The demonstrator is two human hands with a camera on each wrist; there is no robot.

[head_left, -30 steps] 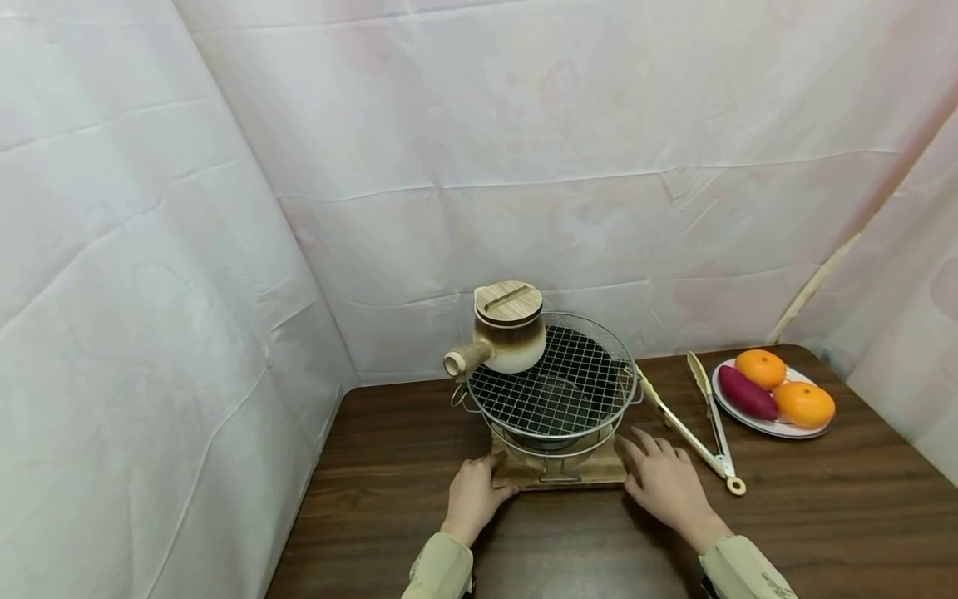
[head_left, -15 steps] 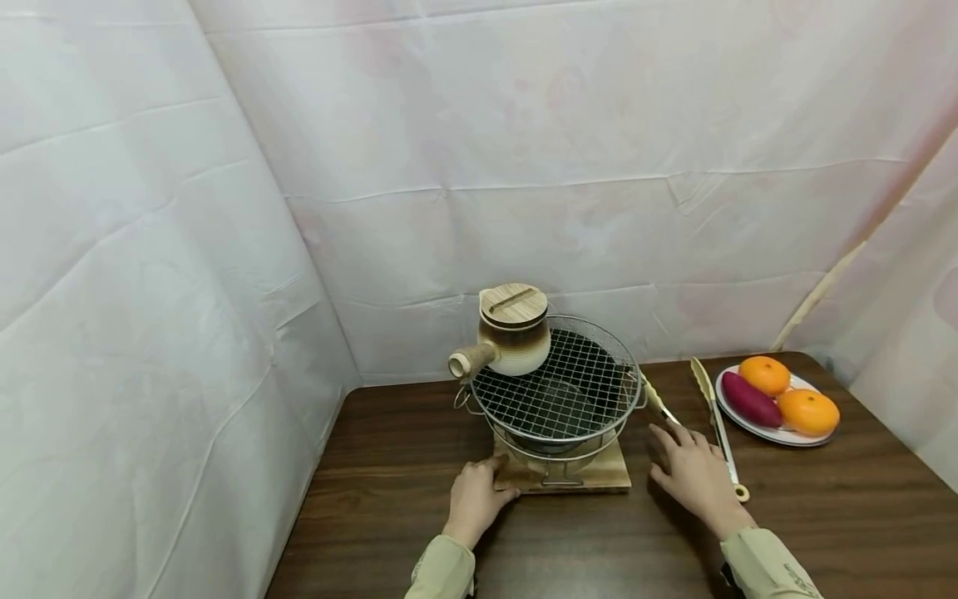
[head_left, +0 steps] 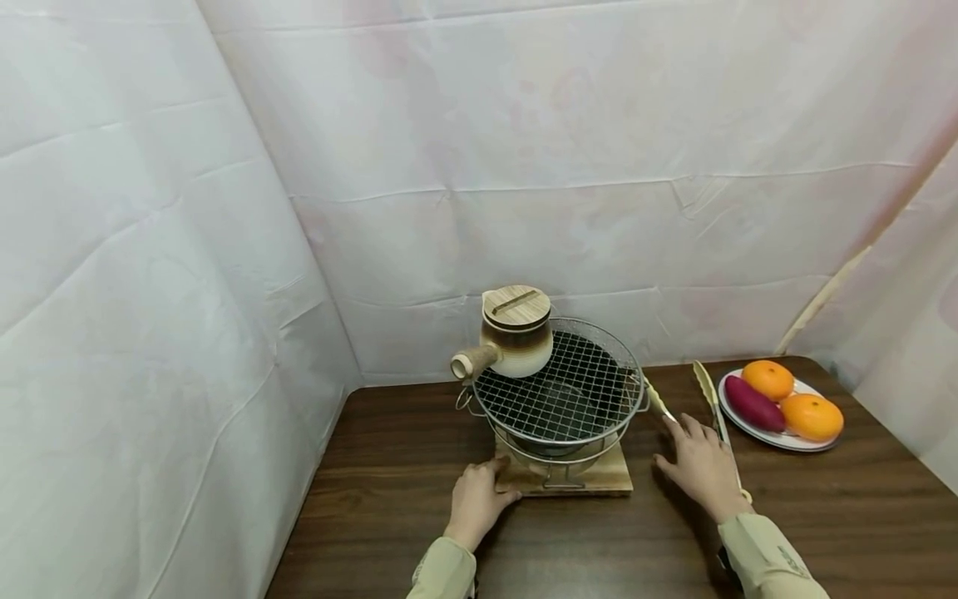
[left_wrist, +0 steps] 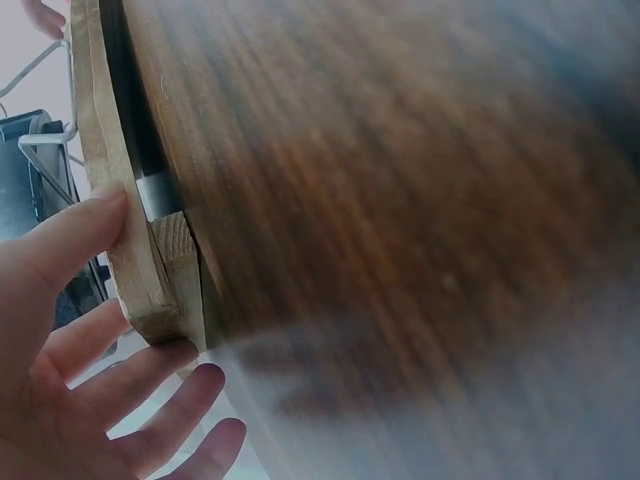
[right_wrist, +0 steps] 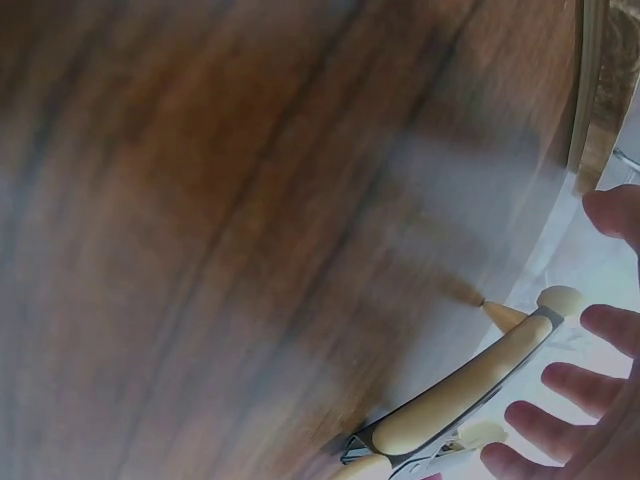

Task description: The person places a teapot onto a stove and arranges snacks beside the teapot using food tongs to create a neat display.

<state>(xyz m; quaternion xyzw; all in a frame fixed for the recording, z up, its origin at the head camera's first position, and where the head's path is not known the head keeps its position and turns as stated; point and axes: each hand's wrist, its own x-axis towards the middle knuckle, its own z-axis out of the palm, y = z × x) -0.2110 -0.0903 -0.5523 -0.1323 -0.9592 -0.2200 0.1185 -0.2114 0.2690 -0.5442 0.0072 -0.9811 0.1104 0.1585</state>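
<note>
My left hand [head_left: 475, 503] holds the left front corner of a wooden board [head_left: 614, 478]. In the left wrist view its thumb lies on the board's front edge [left_wrist: 120, 230] and its fingertips touch the corner. On the board stands a round wire-mesh grill [head_left: 565, 416], carrying a teapot [head_left: 521, 358] with a wooden lid and a side handle. Over spread metal tongs [head_left: 705, 387] with cream tips, my right hand [head_left: 703, 470] reaches with fingers apart and partly hides them. The right wrist view shows those fingers close beside the tongs [right_wrist: 460, 400], holding nothing.
A white plate [head_left: 801, 448] at the right bears two oranges [head_left: 812, 418] and a purple sweet potato [head_left: 754, 405]. Pale curtains [head_left: 561, 233] hang close behind the brown table [head_left: 404, 466] and along its left side.
My right hand has left the board's right front corner and moved right, over the tongs. My left hand has stayed at the left corner. The view has shifted slightly.
</note>
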